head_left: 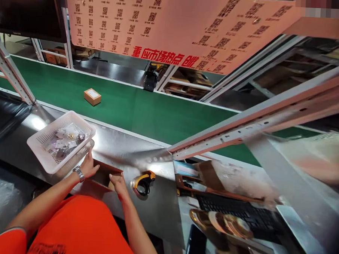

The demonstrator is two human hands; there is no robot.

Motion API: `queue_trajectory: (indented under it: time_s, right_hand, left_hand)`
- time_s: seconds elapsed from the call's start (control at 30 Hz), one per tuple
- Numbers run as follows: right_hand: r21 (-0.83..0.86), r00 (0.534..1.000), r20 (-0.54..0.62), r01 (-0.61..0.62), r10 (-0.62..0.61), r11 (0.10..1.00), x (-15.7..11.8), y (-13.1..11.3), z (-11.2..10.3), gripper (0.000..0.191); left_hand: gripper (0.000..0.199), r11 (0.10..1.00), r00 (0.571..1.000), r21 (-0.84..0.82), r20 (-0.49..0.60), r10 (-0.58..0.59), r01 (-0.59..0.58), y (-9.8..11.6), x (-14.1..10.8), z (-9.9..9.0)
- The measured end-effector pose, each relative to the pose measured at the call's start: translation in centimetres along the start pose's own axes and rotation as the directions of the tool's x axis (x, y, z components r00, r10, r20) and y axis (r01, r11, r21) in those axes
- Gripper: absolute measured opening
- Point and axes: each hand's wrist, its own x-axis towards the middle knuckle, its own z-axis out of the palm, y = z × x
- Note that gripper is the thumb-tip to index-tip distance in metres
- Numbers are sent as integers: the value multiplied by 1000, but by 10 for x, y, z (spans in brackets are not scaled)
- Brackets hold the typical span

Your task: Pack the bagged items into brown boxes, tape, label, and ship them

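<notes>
A small open cardboard box (102,175) lies at the front edge of the steel bench, close against my body. My right hand (119,184) grips its right side, the thumb over the cardboard and the fingers partly hidden. Beside the box's left end is my left hand (88,167), with a metal watch on the wrist. Its fingers stretch toward the basket and the thumb stands apart; whether it touches the box or basket I cannot tell. The white perforated basket (41,157) holds several small clear plastic packets (69,137). Right of the box rests a yellow and black tape dispenser (143,184).
Beyond the bench runs a green conveyor belt (148,107) carrying a small brown carton (92,96). A white metal post (228,133) slants across the right. Near it are a keyboard (235,212), tape rolls (229,224) and a phone (196,243). A QR-code board (179,26) hangs above.
</notes>
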Motion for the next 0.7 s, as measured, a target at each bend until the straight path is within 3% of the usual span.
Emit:
queue_trajectory:
  time_s: [0.07,0.13,0.27,0.4,0.5,0.6,0.7]
  right_hand:
    - [-10,999,-35,-4,4,1000,1,3,0,75]
    - [-30,996,-84,-10,8,1000,1,6,0,76]
    - [-19,999,-51,3,-4,1000,2,2,3,74]
    - [33,994,-55,-93,95,995,-4,-9,1,74]
    - [118,983,-8,-179,182,977,-10,-18,-8,69]
    - [225,954,108,-298,280,928,-8,-28,-14,64]
    - [279,943,33,-326,330,903,-3,-35,-12,59]
  left_hand:
    - [104,998,998,57,54,17,-20,-11,-19,-8]
    - [100,992,982,103,181,54,-74,-22,-38,-13]
    - [99,959,926,217,366,95,-184,-22,-50,-5]
    - [74,911,945,382,325,24,-155,-3,-29,10]
    - [63,945,959,320,282,-36,-59,-1,-10,13]
    - [91,985,973,129,188,-137,113,-14,0,18]
    - [132,963,968,-149,151,-200,223,-31,2,27]
